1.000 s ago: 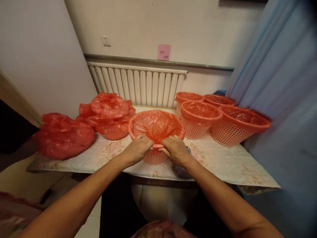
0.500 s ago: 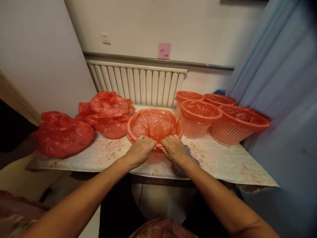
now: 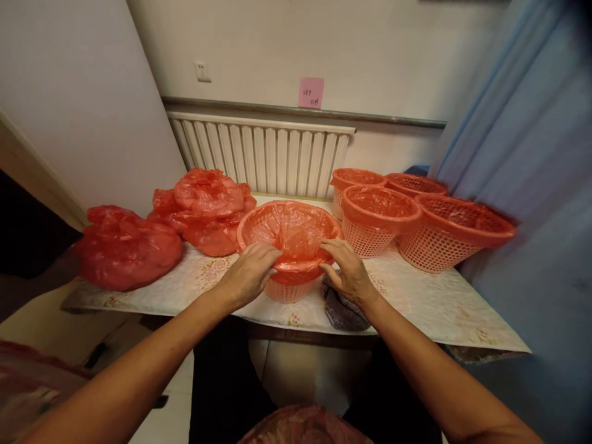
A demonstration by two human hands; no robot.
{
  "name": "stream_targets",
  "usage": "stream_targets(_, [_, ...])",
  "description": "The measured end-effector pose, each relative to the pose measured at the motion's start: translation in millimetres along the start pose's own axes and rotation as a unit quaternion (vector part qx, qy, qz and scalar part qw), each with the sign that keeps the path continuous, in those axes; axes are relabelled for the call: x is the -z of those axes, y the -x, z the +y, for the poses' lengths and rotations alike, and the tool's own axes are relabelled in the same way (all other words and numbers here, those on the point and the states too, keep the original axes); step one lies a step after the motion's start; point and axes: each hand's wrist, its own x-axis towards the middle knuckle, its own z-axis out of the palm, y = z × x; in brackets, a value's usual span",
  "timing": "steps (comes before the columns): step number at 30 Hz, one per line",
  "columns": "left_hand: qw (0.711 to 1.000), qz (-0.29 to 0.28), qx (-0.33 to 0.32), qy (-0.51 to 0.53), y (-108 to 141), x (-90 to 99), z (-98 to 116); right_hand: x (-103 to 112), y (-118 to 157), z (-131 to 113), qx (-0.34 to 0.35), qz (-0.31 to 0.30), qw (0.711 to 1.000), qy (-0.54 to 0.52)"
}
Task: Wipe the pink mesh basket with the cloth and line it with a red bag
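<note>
Basket [image 3: 287,288] stood near the surface [image 3: 430,302] front edge, lined with a red bag [image 3: 289,231] folded over its rim. Left hand [image 3: 250,274] and right hand [image 3: 348,271] both gripped that folded bag at the near rim, fingers curled. Three more lined baskets [image 3: 377,219] stood to the right, loose bags [image 3: 203,206] lay left, a dark cloth [image 3: 340,311] under the right wrist. Since half a second earlier, the hands had spread apart along the rim.

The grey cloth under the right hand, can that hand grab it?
Probably yes. The right hand is just above the grey cloth, with nothing between, though it is on the bag-lined basket now.
</note>
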Motion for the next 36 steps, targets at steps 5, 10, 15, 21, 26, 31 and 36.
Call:
stream_targets(5, [1.000, 0.012, -0.021, 0.019, -9, -15.9, 29, -3, 2, -5, -0.003, 0.077, 0.997, 0.010])
stream_targets(10, [0.996, -0.060, 0.005, -0.062, -15, -28.0, 34, 3, 3, 3, 0.027, -0.027, 0.999, 0.028])
stream_targets(15, [0.988, -0.091, 0.004, -0.122, -18, -35.1, 30, -2, -4, 7, 0.046, -0.179, 0.980, 0.079])
stream_targets(21, [0.989, -0.088, 0.012, -0.122, -18, -33.7, 10, -6, -19, 9, 0.037, -0.215, 0.974, 0.064])
stream_targets(26, [0.990, -0.115, 0.002, -0.075, -13, -16.1, -18, -2, -10, 14, 0.031, -0.155, 0.987, 0.014])
stream_targets(31, [0.995, -0.093, 0.012, -0.030, -7, -4.0, -6, -8, -6, 3, 0.053, -0.158, 0.983, 0.081])
stream_targets(36, [0.996, -0.092, 0.007, -0.022, -10, -17.3, 27, -15, -20, -24, 0.053, -0.216, 0.965, 0.141])
